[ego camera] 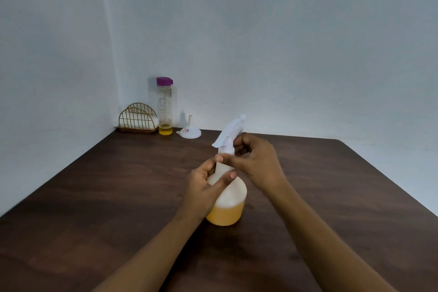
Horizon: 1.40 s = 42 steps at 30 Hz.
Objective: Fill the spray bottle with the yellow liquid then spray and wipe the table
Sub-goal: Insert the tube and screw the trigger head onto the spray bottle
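Standing upright near the middle of the dark wooden table [99, 197], the white spray bottle [228, 199] holds yellow liquid [225, 216] in its lower part. The left hand [203, 185] grips its shoulder and neck, while the right hand [256, 161] pinches the collar under the trigger head [231, 129]. Far left, by the wall, stand a purple-capped clear bottle [165, 106] with a little yellow liquid, a white funnel [189, 131] upside down beside it, and a wire napkin holder [138, 117].
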Each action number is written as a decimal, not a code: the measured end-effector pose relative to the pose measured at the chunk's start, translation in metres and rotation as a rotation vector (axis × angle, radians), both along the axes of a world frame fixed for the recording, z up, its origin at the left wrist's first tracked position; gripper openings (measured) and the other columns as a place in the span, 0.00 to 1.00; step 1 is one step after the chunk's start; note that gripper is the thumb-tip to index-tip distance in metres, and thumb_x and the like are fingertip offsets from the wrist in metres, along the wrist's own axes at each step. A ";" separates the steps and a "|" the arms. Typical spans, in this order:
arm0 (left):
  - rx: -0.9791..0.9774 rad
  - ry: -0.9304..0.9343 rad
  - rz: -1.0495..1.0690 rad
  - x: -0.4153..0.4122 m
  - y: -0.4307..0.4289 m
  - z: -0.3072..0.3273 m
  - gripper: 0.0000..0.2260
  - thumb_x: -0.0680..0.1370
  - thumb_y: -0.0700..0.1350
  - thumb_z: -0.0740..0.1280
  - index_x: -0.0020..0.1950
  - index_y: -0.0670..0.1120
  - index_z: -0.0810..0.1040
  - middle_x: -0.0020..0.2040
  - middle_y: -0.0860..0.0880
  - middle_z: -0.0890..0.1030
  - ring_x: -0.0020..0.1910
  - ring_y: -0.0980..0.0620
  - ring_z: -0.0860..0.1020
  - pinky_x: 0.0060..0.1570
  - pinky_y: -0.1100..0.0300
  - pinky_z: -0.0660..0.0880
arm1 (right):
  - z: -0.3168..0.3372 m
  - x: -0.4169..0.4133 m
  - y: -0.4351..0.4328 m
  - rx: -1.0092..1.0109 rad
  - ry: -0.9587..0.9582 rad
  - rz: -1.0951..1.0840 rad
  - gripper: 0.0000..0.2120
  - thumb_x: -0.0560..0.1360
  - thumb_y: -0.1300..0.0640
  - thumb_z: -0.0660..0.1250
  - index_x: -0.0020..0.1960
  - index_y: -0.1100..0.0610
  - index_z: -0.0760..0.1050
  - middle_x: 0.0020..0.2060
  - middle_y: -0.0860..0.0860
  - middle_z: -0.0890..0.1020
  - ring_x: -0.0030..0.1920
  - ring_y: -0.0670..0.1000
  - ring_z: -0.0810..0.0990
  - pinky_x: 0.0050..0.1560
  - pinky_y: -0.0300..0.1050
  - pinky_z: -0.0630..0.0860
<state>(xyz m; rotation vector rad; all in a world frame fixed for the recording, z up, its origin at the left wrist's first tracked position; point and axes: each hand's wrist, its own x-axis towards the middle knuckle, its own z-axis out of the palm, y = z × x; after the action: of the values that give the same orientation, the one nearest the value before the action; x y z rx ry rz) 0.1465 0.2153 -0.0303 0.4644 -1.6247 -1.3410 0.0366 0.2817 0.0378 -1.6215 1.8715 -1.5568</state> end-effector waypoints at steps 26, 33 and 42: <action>0.036 -0.049 -0.099 0.010 0.004 -0.005 0.17 0.67 0.51 0.72 0.55 0.51 0.79 0.51 0.48 0.84 0.51 0.49 0.82 0.49 0.53 0.79 | -0.026 0.042 -0.001 -0.242 -0.709 -0.113 0.16 0.64 0.59 0.78 0.49 0.55 0.78 0.44 0.52 0.83 0.48 0.51 0.82 0.47 0.47 0.80; 0.002 -0.037 -0.088 0.009 0.006 -0.003 0.12 0.74 0.41 0.70 0.57 0.47 0.78 0.50 0.48 0.84 0.51 0.52 0.82 0.49 0.58 0.79 | -0.038 0.046 0.000 -0.245 -0.703 -0.068 0.23 0.64 0.54 0.78 0.56 0.47 0.74 0.53 0.47 0.81 0.56 0.45 0.80 0.58 0.46 0.77; 0.020 -0.042 -0.065 0.008 0.005 -0.005 0.10 0.73 0.41 0.70 0.53 0.51 0.79 0.48 0.48 0.85 0.49 0.50 0.83 0.46 0.57 0.79 | -0.032 0.037 0.001 -0.180 -0.574 -0.029 0.10 0.71 0.55 0.73 0.51 0.50 0.79 0.44 0.50 0.85 0.47 0.47 0.83 0.49 0.44 0.80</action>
<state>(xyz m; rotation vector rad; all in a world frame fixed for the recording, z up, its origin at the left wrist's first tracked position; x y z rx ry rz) 0.1543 0.2206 -0.0351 0.4576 -1.6747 -1.4054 0.0733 0.2829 0.0056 -1.0399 1.4820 -1.9816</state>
